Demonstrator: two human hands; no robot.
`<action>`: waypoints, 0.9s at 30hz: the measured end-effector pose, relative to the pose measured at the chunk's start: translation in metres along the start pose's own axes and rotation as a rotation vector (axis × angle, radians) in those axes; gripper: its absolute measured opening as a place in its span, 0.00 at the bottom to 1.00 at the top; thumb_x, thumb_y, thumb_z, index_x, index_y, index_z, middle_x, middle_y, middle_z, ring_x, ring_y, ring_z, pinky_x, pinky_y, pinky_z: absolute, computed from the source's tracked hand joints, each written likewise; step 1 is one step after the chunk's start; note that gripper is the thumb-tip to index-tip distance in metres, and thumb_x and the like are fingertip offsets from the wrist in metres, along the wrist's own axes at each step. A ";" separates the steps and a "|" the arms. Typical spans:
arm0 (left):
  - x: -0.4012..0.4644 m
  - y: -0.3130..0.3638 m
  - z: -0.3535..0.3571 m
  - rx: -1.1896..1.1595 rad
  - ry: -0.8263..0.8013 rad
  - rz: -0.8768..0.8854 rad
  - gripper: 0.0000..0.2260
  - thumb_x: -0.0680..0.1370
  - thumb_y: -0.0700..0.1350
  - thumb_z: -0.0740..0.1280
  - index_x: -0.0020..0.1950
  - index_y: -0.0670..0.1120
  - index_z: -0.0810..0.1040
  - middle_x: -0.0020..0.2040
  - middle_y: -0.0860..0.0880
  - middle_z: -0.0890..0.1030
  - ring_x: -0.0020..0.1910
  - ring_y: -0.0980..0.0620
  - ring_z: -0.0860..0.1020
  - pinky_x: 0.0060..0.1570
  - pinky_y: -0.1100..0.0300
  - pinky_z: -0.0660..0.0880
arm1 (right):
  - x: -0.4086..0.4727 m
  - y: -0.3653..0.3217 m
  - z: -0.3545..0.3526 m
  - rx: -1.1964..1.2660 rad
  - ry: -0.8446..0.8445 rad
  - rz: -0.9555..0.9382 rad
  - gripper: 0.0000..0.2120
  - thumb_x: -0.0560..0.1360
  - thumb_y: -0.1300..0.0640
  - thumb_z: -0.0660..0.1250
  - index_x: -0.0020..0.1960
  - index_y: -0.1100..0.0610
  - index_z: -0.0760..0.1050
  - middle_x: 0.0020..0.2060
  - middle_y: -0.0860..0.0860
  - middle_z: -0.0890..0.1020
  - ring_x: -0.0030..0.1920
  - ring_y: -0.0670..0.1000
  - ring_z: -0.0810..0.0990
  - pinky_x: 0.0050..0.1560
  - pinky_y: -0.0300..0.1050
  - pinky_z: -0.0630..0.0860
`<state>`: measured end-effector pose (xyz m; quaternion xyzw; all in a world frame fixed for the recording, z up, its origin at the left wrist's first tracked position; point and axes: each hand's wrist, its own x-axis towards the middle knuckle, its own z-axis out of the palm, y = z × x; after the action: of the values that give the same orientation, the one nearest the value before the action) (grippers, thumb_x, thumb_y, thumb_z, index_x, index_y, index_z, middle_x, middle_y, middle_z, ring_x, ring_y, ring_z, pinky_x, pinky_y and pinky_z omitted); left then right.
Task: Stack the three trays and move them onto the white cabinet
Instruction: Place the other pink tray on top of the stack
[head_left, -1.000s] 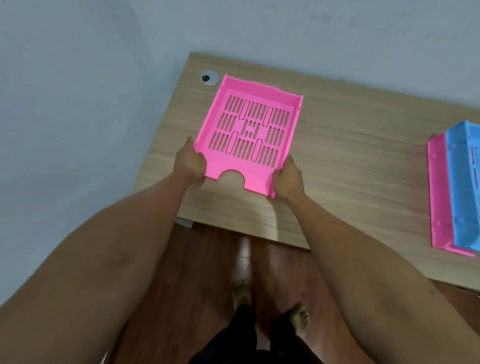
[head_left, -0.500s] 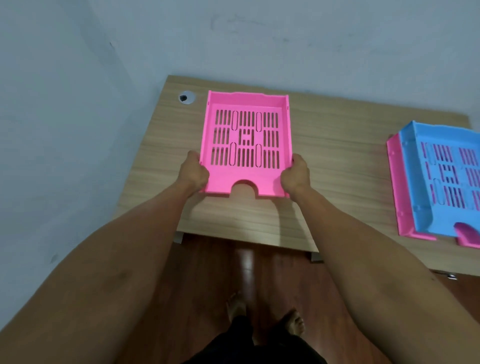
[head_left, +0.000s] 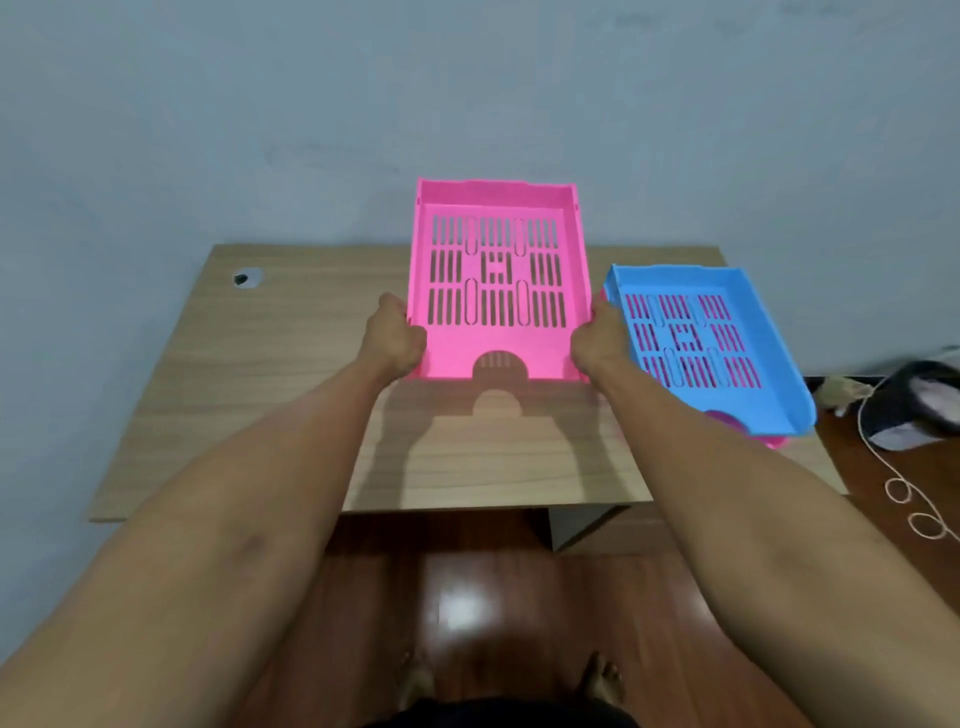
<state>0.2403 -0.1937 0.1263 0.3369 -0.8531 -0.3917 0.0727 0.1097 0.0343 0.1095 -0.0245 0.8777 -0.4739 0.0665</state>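
A pink slotted tray (head_left: 452, 353) hangs in the air above the wooden desk (head_left: 270, 374), tilted with its far end up, casting a shadow on the wood. My left hand (head_left: 395, 338) grips its left front corner and my right hand (head_left: 597, 343) grips its right front corner. To the right, a blue tray (head_left: 748, 405) rests on a second pink tray (head_left: 774, 441), of which only slivers show through the slots and at the front edge. The white cabinet is not in view.
A round cable grommet (head_left: 245, 278) sits at the desk's far left. The grey wall runs behind the desk. On the floor at the right lie a dark bundle (head_left: 914, 405) and a white cord (head_left: 904, 488). My feet stand on the wooden floor below.
Both hands have lifted the pink tray off the desk and carried it right, towards the blue tray. The view has turned right, bringing the whole stacked pair into sight.
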 end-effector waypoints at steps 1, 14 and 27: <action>-0.006 0.015 0.012 -0.001 -0.006 0.012 0.13 0.78 0.34 0.61 0.62 0.34 0.70 0.60 0.34 0.79 0.56 0.37 0.77 0.45 0.55 0.66 | 0.006 0.008 -0.018 -0.024 0.020 -0.005 0.21 0.77 0.72 0.57 0.66 0.62 0.77 0.55 0.58 0.84 0.52 0.56 0.83 0.59 0.54 0.81; -0.068 0.150 0.182 -0.047 -0.046 0.031 0.08 0.78 0.34 0.61 0.57 0.39 0.69 0.53 0.42 0.76 0.51 0.43 0.74 0.45 0.52 0.71 | 0.069 0.116 -0.218 -0.131 0.001 0.005 0.26 0.73 0.72 0.54 0.65 0.60 0.78 0.56 0.61 0.84 0.52 0.63 0.84 0.55 0.59 0.83; -0.085 0.192 0.262 -0.035 -0.139 0.026 0.09 0.77 0.35 0.62 0.57 0.36 0.72 0.52 0.41 0.78 0.51 0.41 0.77 0.44 0.51 0.73 | 0.083 0.183 -0.287 -0.123 -0.015 0.105 0.20 0.79 0.68 0.55 0.65 0.59 0.79 0.55 0.61 0.85 0.53 0.62 0.84 0.58 0.60 0.82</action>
<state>0.1037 0.1117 0.0965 0.2966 -0.8532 -0.4283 0.0242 -0.0091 0.3638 0.1048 0.0140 0.9048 -0.4146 0.0964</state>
